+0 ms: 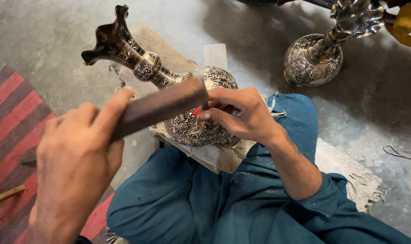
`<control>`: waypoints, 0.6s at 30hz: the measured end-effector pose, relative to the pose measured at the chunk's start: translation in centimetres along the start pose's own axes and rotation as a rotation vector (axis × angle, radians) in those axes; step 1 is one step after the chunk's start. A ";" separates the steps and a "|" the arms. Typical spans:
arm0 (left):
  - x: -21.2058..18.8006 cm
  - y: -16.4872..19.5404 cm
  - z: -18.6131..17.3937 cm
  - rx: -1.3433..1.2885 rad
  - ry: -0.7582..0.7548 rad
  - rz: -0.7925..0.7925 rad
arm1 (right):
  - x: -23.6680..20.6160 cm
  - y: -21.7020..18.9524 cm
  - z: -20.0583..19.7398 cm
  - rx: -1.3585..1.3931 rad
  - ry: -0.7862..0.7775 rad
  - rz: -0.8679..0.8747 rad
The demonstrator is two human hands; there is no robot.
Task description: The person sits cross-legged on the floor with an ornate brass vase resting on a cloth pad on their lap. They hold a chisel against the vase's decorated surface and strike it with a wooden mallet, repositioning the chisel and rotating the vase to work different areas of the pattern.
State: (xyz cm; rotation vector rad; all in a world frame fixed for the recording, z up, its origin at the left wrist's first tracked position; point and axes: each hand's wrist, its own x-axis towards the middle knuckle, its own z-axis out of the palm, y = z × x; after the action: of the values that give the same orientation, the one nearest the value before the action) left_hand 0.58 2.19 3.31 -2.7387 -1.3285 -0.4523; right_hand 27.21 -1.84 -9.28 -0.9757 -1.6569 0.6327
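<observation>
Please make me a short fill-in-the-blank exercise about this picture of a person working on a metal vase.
1. The left hand holds a dark block made of ____.
2. The right hand rests on the engraved vase, which lies on its ____.
3. A second vase stands ____ on the floor.
4. The striped mat lies on the person's ____ side.

Missing words: wood; side; upright; left

Glossy engraved metal vase (192,108); matt dark wooden block (162,106).
</observation>
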 end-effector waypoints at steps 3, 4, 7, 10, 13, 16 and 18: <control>0.1 -0.1 -0.2 -0.174 -0.040 -0.050 | -0.1 -0.3 0.0 0.022 0.013 0.010; 0.1 -0.2 -0.3 -0.360 -0.066 -0.128 | -0.1 -0.4 0.0 0.006 0.010 0.014; 0.0 -0.2 -0.4 0.277 0.025 0.125 | 0.0 -0.4 -0.2 -0.024 0.005 0.018; 0.0 -0.3 -0.3 -0.439 -0.040 -0.211 | -0.1 -0.3 -0.2 -0.007 -0.002 0.024; 0.0 -0.4 -0.2 0.221 0.005 0.139 | -0.1 -0.1 0.0 0.034 0.015 0.026; -0.1 -0.6 -0.1 0.218 0.034 0.104 | -0.4 0.1 0.5 0.140 0.074 0.053; -0.3 -0.6 -0.1 -0.133 -0.012 -0.026 | -0.5 0.0 0.9 0.154 0.111 0.028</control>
State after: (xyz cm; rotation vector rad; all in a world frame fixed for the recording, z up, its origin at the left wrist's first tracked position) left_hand -0.08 2.34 3.27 -2.8371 -1.3872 -0.5466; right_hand 26.44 -2.23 -9.84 -0.9072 -1.4769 0.7025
